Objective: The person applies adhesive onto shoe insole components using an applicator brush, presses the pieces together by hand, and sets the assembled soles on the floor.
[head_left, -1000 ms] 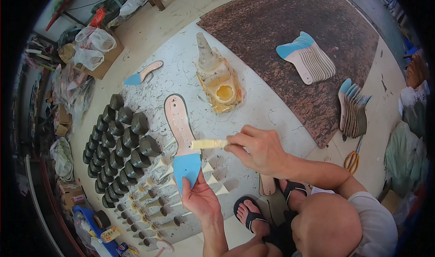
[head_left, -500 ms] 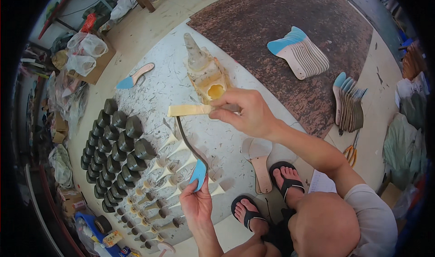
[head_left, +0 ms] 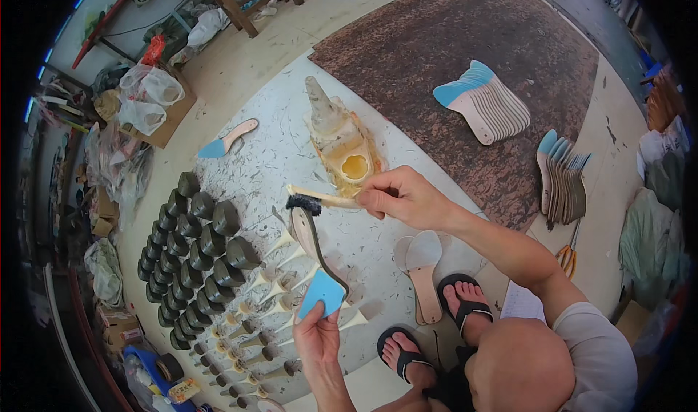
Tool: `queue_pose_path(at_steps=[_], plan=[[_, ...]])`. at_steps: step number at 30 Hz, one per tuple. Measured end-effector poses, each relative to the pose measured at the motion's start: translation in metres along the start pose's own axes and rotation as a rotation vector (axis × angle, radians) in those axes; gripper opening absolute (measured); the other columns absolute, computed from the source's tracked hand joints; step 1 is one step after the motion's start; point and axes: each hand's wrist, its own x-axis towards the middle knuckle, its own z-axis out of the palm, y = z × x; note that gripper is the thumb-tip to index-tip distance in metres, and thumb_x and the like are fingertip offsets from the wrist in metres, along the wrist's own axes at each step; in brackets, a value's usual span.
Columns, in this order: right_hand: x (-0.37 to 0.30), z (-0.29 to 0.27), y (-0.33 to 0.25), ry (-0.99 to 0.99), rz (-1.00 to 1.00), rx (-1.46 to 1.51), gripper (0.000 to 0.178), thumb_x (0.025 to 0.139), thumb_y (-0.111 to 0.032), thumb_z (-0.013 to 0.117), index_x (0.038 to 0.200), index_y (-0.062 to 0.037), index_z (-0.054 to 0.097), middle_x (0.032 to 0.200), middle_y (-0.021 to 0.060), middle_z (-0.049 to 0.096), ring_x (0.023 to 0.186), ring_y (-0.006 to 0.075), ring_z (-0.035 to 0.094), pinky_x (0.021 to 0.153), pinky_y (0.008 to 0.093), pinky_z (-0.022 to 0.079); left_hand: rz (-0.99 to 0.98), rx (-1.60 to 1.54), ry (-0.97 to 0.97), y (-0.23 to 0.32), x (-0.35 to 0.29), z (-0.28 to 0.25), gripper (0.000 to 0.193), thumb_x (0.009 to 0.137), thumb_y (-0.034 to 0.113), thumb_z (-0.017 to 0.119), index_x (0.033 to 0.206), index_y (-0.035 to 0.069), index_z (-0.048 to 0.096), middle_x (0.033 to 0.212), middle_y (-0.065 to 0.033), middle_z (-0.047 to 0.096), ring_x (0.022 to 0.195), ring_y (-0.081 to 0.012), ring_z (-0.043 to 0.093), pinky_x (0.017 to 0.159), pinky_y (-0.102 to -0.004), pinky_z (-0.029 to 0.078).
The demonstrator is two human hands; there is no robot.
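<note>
Here hands (head_left: 317, 332) tilt insole (head_left: 320, 267) edgewise under brush (head_left: 313, 200).

Single head cam, fisheye, worn above the person's crown and looking nearly straight down; the bald top of the head (head_left: 520, 365) sits at the lower right edge, forearms coming up from the bottom. Close range: left hand (head_left: 318, 336) and right hand (head_left: 400, 194) lie near centre over the white work sheet (head_left: 276, 150). Edges bend hard and go dark toward the rim, so the outer clutter is prob. unreadable; no 2nd view to overlap
</note>
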Motion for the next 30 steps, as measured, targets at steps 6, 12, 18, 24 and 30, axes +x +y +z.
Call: queue_pose_path(at_steps=[6,12,18,24,30], plan=[[-0.008,0.005,0.011,-0.369,0.159,0.059,0.03,0.095,-0.026,0.059,0.077,-0.0036,0.066,0.063,-0.0027,0.055,0.06,0.0055,0.046,0.055,0.0241,0.037,0.265,0.241,-0.003,0.012,0.001,0.014,0.028,0.087,-0.007,0.057,0.114,-0.007,0.05,0.11,-0.0171,0.062,0.095,-0.0245,0.067,0.081,-0.0357,0.059],[-0.002,0.022,0.019,-0.405,0.086,-0.046,0.021,0.09,-0.022,0.065,0.088,-0.0022,0.071,0.068,-0.0009,0.061,0.064,0.0062,0.05,0.058,0.0244,0.04,0.397,0.357,-0.196,0.036,0.005,0.003,0.026,0.085,-0.005,0.064,0.107,0.001,0.051,0.101,-0.0118,0.063,0.089,-0.0181,0.066,0.081,-0.0327,0.058],[-0.001,0.018,0.018,-0.265,-0.042,-0.233,0.017,0.084,-0.02,0.069,0.09,-0.0039,0.072,0.076,0.0053,0.069,0.068,0.0133,0.062,0.062,0.028,0.047,0.41,0.486,-0.239,0.043,0.009,0.008,0.014,0.081,-0.009,0.065,0.093,-0.003,0.06,0.1,-0.0129,0.06,0.092,-0.0205,0.064,0.083,-0.0316,0.056],[0.011,-0.018,0.044,0.055,0.103,-0.65,0.019,0.083,-0.026,0.068,0.086,-0.0075,0.071,0.074,0.0113,0.068,0.069,0.0268,0.066,0.062,0.0399,0.048,0.783,0.871,-0.429,0.06,-0.004,0.036,0.021,0.072,-0.012,0.067,0.083,0.006,0.067,0.103,-0.0099,0.052,0.107,-0.0261,0.053,0.102,-0.0459,0.042],[0.039,-0.049,0.106,0.228,0.194,-0.93,0.021,0.084,-0.022,0.064,0.083,-0.0017,0.067,0.08,0.0174,0.068,0.075,0.0352,0.066,0.066,0.0461,0.049,1.044,1.293,-0.026,0.075,-0.011,0.056,0.021,0.074,-0.018,0.056,0.081,0.001,0.06,0.116,-0.011,0.051,0.111,-0.0253,0.052,0.103,-0.0407,0.042]])
